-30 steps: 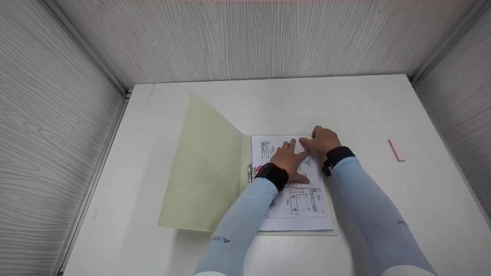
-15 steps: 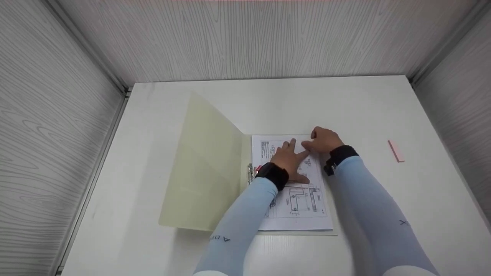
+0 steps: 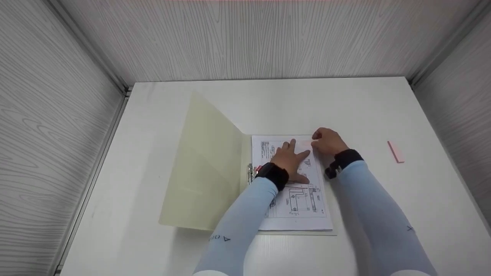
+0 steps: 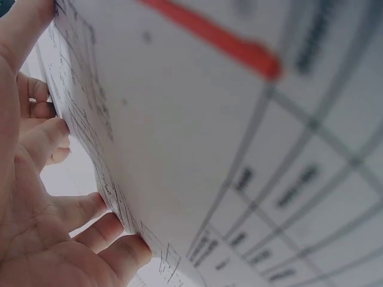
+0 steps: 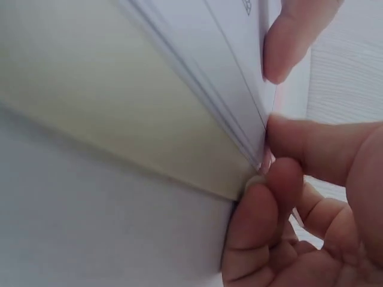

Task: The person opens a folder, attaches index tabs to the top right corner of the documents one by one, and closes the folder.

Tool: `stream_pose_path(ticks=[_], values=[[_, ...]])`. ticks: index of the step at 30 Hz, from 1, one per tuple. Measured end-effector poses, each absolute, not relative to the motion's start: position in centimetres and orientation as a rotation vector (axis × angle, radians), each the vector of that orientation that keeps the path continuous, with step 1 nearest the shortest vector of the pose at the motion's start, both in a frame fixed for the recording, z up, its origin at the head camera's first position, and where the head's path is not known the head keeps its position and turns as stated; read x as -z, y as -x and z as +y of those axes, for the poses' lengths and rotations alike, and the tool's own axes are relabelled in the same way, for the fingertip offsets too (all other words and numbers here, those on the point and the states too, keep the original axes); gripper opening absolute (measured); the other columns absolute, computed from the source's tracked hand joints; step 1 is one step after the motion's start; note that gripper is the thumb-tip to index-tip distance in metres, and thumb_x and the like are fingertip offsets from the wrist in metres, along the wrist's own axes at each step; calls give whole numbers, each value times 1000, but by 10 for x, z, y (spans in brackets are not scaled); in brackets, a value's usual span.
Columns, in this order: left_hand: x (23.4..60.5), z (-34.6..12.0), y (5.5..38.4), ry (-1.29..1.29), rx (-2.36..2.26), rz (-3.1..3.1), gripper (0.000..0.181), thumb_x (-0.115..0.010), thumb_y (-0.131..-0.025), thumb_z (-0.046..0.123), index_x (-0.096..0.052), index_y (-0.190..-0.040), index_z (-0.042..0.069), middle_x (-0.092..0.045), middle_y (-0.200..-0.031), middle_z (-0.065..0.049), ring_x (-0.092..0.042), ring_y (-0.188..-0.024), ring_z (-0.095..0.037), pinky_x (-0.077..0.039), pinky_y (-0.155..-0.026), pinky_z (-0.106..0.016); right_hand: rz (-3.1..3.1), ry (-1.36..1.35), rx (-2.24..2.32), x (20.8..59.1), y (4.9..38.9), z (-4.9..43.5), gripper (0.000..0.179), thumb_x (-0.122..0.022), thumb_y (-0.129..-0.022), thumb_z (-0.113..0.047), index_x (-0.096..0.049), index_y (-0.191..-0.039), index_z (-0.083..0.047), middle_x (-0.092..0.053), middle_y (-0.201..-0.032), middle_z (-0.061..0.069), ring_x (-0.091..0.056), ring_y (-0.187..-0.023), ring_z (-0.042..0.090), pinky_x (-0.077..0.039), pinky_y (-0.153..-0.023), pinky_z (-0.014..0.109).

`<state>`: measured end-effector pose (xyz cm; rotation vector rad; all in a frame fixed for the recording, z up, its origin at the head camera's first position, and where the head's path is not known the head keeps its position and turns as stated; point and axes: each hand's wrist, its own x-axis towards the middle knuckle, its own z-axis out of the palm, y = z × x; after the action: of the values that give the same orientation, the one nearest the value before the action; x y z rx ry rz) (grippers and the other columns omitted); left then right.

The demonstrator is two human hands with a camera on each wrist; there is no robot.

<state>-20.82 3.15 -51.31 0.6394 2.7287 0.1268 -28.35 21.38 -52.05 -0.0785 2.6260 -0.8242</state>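
A pale yellow-green folder [image 3: 203, 165] lies with its cover raised on the left and a stack of printed drawing sheets [image 3: 307, 222] on its right side. My left hand [image 3: 287, 161] rests on the top sheet, fingers spread and fingertips pressing the paper. At the stack's upper right corner, my right hand [image 3: 329, 142] has its thumb and curled fingers at the page edge. There it pinches a pink sticky note [image 5: 278, 98], whose faint pink patch shows on the page in the head view. Part of the note is hidden behind the fingers.
A pink pad of sticky notes [image 3: 396, 152] lies on the white table [image 3: 383, 107] to the right. The folder's metal clip [image 3: 250, 173] sits along the spine beside the left wrist. Grey wood-grain panels [image 3: 245, 42] enclose the table at the back and sides.
My right hand has slid slightly right along the upper corner of the sheets, and a pink patch now shows between the hands. My left hand has stayed in place.
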Motion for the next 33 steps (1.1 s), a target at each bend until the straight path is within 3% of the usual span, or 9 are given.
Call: stream_pose_path(ticks=[3, 7, 12, 16, 19, 23, 27, 30, 33], values=[[514, 32, 208, -622, -140, 2715, 99, -68, -70, 71, -21, -151, 41, -9, -160, -13, -14, -144, -32, -25, -112, -44, 2605, 17, 862, 517, 278, 220, 42, -56, -92, -21, -48, -127, 0, -50, -124, 22, -50, -104, 36, -45, -89, 47], [500, 32, 202, -602, -171, 2745, 88, -65, -80, 63, -26, -152, 32, -13, -159, -17, -16, -144, -32, -22, -114, -41, 2657, -5, 882, 499, 268, 227, 53, -56, -94, -31, -41, -133, 1, -45, -127, 23, -47, -107, 37, -43, -91, 50], [478, 34, 179, -661, -156, 2835, 75, -57, -88, 58, -34, -150, 24, -26, -155, -17, -26, -141, -31, -25, -113, -38, 2806, 137, 905, 485, 245, 229, 46, -57, -96, -31, -49, -126, 3, -53, -114, 21, -50, -97, 34, -43, -81, 47], [470, 34, 145, -721, -177, 2842, 74, -60, -87, 57, -38, -148, 21, -31, -153, -16, -30, -140, -30, -25, -113, -37, 2870, 252, 888, 488, 217, 223, 37, -60, -94, -26, -56, -118, 3, -56, -109, 19, -54, -91, 31, -46, -77, 44], [473, 29, 118, -763, -172, 2824, 75, -61, -87, 57, -39, -148, 20, -33, -151, -16, -31, -139, -30, -26, -112, -37, 2884, 288, 822, 497, 198, 216, 39, -63, -92, -24, -56, -119, 3, -54, -120, 21, -55, -101, 34, -47, -86, 48], [481, 16, 93, -784, -134, 2814, 79, -63, -83, 60, -40, -147, 20, -35, -150, -16, -31, -139, -31, -27, -112, -38, 2868, 343, 659, 507, 182, 205, 55, -67, -89, -29, -50, -129, 4, -48, -135, 24, -48, -120, 39, -40, -99, 53], [490, -1, 79, -776, -118, 2813, 86, -67, -78, 63, -39, -148, 20, -33, -151, -16, -31, -139, -32, -27, -112, -41, 2834, 384, 552, 515, 173, 198, 74, -69, -87, -35, -37, -143, 1, -30, -150, 24, -32, -135, 43, -32, -105, 57], [497, -11, 72, -775, -142, 2800, 94, -71, -73, 64, -37, -149, 20, -31, -152, -17, -28, -140, -35, -28, -111, -44, 2820, 403, 507, 522, 171, 197, 85, -68, -86, -40, -27, -149, 0, -18, -156, 23, -20, -140, 43, -26, -108, 56], [505, -18, 67, -752, -165, 2800, 101, -75, -67, 65, -36, -149, 21, -29, -153, -18, -27, -140, -37, -28, -110, -46, 2816, 452, 467, 528, 172, 196, 92, -68, -86, -44, -22, -150, 2, -17, -156, 23, -16, -142, 42, -22, -110, 55]])
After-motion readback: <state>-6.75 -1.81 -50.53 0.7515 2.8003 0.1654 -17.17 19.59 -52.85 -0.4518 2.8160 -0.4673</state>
